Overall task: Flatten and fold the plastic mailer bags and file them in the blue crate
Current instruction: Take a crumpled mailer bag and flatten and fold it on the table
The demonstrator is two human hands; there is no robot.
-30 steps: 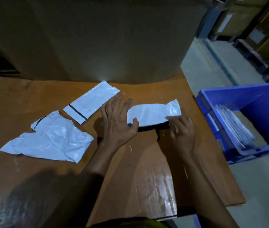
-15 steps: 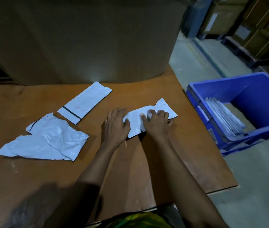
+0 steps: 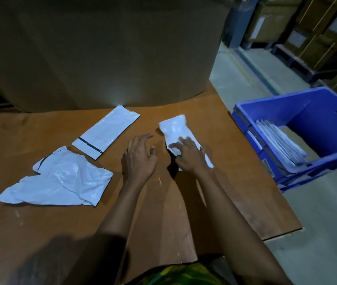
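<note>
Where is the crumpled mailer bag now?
Head view: the crumpled mailer bag lies left on the table, beside the flat mailer, left of the left hand.

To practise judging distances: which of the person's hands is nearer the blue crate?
Right. The right hand rests on the folded bag, on the side towards the blue crate. The left hand is farther left, on the other side of that bag.

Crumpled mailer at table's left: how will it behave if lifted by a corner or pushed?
Likely floppy: the crumpled mailer is thin, creased film, so it should drape, not hold shape. Probably very light; a push may bunch it rather than slide it whole. Glossy sheen suggests it is slippery to pinch.
</note>
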